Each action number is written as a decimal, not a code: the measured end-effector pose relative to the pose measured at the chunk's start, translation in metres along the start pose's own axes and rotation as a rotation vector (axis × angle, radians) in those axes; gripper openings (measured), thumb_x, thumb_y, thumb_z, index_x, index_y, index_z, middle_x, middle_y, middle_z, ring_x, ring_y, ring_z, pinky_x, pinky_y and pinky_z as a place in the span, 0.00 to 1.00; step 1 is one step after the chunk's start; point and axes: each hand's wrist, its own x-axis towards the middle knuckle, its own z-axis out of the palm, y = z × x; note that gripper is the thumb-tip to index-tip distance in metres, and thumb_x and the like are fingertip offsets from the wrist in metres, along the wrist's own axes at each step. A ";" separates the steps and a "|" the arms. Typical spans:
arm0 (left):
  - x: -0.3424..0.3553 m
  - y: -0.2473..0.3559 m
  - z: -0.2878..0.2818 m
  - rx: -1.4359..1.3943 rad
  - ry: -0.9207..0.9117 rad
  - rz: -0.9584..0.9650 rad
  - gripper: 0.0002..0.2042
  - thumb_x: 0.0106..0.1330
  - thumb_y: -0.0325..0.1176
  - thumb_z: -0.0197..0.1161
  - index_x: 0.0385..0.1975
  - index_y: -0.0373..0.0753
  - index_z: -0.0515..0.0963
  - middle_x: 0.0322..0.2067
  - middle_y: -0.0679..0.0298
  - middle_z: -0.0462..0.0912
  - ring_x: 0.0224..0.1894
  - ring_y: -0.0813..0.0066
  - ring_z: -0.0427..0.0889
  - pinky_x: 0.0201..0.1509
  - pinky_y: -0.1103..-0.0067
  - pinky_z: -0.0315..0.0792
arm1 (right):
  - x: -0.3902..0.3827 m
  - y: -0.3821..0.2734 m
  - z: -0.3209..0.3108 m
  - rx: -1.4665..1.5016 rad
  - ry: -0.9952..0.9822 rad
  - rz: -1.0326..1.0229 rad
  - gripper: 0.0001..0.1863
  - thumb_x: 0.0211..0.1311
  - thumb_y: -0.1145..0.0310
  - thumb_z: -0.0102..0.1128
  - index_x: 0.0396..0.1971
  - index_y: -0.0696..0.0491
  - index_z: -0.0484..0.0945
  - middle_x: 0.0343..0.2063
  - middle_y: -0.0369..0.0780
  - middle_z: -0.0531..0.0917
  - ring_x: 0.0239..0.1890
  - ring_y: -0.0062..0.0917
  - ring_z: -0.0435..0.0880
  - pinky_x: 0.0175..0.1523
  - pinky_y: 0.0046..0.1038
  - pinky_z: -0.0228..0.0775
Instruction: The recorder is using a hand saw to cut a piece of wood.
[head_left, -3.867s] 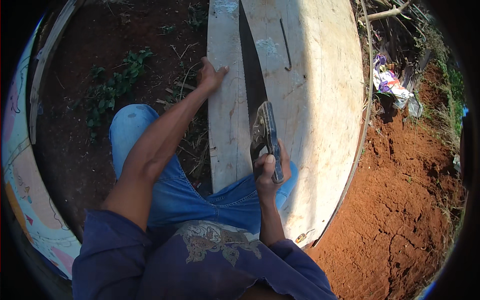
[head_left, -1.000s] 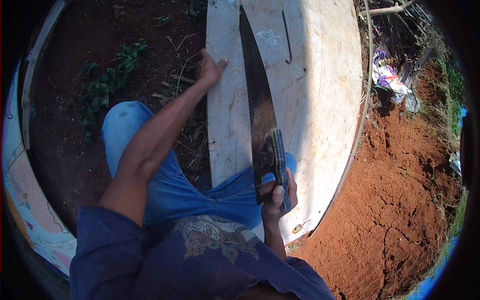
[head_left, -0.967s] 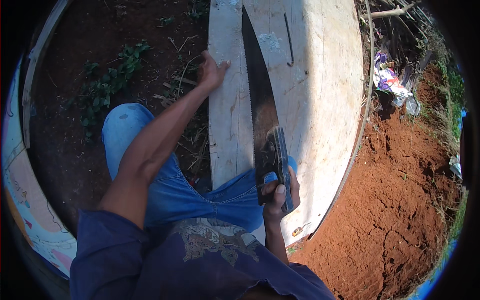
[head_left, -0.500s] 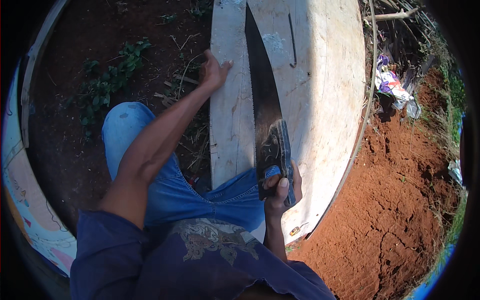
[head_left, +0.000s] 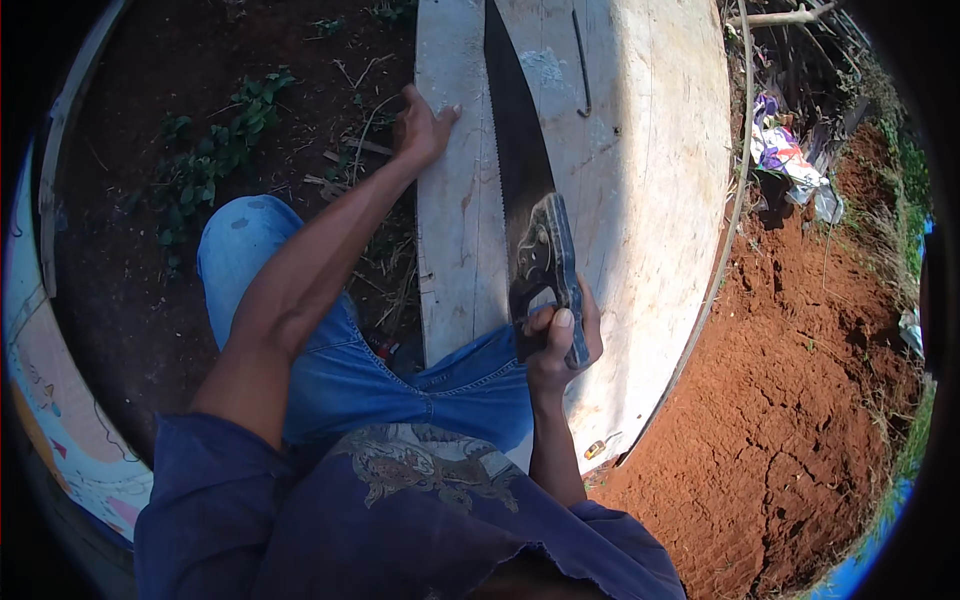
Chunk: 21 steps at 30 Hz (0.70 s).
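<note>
Left hand: the left hand lies spread, pressing the narrow strip's outer edge, unmoved.
Board: the plywood sheet lies flat across the lap, partly split.
Handsaw: the handsaw has slid forward in the cut.
Right hand: the right hand is wrapped around the handle.

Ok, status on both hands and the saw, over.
Right hand closed on handsaw, blade in cut. Left hand pressing narrow board strip. Bent metal rod lies clear.

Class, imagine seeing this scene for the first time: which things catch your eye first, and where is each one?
The dark handsaw stands out, its blade running up the middle of the pale wooden board, gripped at the handle by the right hand. The left hand presses on the board's left edge. Bright red soil fills the right side.
</note>
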 end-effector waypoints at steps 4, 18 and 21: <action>0.001 0.016 0.022 0.043 -0.030 -0.016 0.33 0.61 0.49 0.66 0.53 0.33 0.56 0.47 0.37 0.79 0.51 0.40 0.79 0.57 0.58 0.72 | 0.160 0.043 0.084 -0.042 0.006 -0.181 0.19 0.67 0.69 0.53 0.55 0.63 0.73 0.21 0.36 0.77 0.19 0.14 0.72 0.25 0.19 0.66; -0.001 0.014 0.019 0.048 -0.043 -0.009 0.36 0.62 0.51 0.65 0.57 0.31 0.55 0.51 0.37 0.76 0.54 0.44 0.79 0.58 0.61 0.71 | 0.143 0.036 0.083 0.018 0.011 -0.110 0.21 0.66 0.68 0.54 0.56 0.62 0.73 0.22 0.36 0.78 0.19 0.14 0.73 0.25 0.19 0.66; 0.003 0.004 0.006 0.051 -0.064 -0.051 0.35 0.63 0.50 0.65 0.57 0.31 0.56 0.51 0.37 0.76 0.53 0.44 0.79 0.58 0.61 0.72 | 0.108 0.033 0.076 0.073 -0.002 -0.033 0.22 0.66 0.68 0.54 0.56 0.63 0.73 0.22 0.36 0.78 0.19 0.13 0.72 0.25 0.18 0.65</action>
